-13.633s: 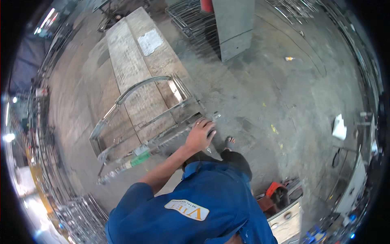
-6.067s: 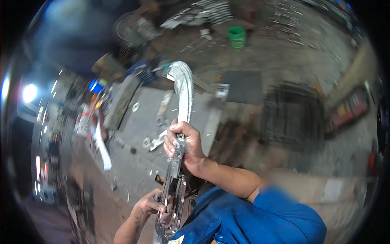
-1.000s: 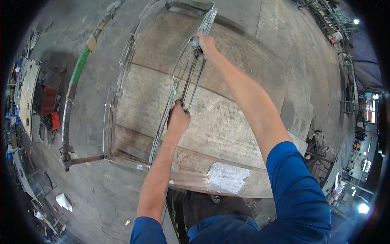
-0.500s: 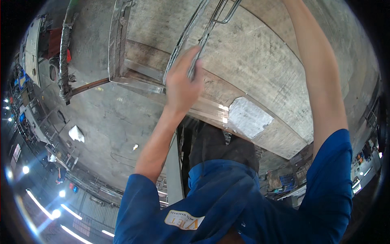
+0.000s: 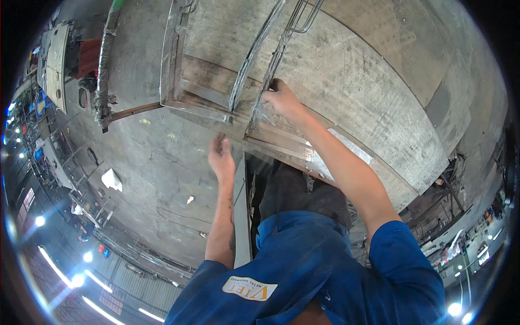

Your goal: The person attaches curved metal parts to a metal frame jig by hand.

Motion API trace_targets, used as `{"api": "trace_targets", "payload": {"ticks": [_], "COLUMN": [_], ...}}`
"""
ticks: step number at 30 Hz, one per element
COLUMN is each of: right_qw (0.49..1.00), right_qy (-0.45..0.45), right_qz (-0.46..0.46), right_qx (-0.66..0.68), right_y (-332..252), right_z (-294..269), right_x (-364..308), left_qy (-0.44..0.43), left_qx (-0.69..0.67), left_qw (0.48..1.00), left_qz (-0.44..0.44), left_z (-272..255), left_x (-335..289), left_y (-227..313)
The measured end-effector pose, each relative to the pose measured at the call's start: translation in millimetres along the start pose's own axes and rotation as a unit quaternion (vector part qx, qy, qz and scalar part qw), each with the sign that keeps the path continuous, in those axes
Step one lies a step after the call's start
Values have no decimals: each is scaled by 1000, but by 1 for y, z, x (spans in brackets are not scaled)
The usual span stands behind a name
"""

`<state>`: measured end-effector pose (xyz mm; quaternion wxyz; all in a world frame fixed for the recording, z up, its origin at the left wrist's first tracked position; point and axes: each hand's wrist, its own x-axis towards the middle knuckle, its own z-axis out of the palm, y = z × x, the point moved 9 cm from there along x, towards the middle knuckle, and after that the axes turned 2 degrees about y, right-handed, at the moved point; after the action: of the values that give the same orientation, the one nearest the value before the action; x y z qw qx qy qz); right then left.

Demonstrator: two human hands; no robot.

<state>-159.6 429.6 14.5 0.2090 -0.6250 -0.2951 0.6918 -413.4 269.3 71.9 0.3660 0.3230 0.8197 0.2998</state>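
Observation:
A narrow metal rod frame (image 5: 254,51) with a wire loop at its far end lies on the worn workbench (image 5: 379,81), beside a larger steel frame (image 5: 174,59). My right hand (image 5: 281,100) grips the near end of the narrow rod frame, close to the bench's front edge. Just below that edge hangs my left hand (image 5: 221,157), a little blurred, fingers loosely apart and holding nothing. My blue work shirt fills the lower part of the picture.
A long bundle wrapped in green and grey (image 5: 105,65) stands on a stand left of the bench. A white rag (image 5: 112,179) lies on the concrete floor. A grey metal post (image 5: 241,206) rises by my legs. Racks and machines line the left edge.
My left hand has let go of the rod frame and dropped below the bench edge. My right hand has come back from the frame's far end to its near end.

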Motion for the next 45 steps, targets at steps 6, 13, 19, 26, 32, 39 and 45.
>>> {"api": "trace_targets", "payload": {"ticks": [6,13,19,26,32,39,45], "right_qw": [994,987,983,997,966,959,868], "right_qy": [4,-3,18,-27,95,279,490], "right_qz": [3,-13,-23,-71,-195,8,-38], "right_qx": [105,158,179,15,-141,39,-69], "right_y": [-1,3,-12,-5,47,238,366], "right_z": [-4,13,36,37,-94,-342,-505], "right_x": [18,33,39,23,-74,-262,-455], "left_qy": [-38,-26,-39,-85,-194,-256,-314], "left_qx": [-31,-9,36,46,43,137,250], "left_qw": [998,1000,998,992,970,940,916], "left_qz": [-27,5,-22,-76,-143,-180,33], "left_z": [24,-1,-6,-1,-6,-9,68], "left_x": [-27,-44,-64,-86,-109,-179,-225], "left_y": [7,-21,-56,-110,-202,-199,-145]}}
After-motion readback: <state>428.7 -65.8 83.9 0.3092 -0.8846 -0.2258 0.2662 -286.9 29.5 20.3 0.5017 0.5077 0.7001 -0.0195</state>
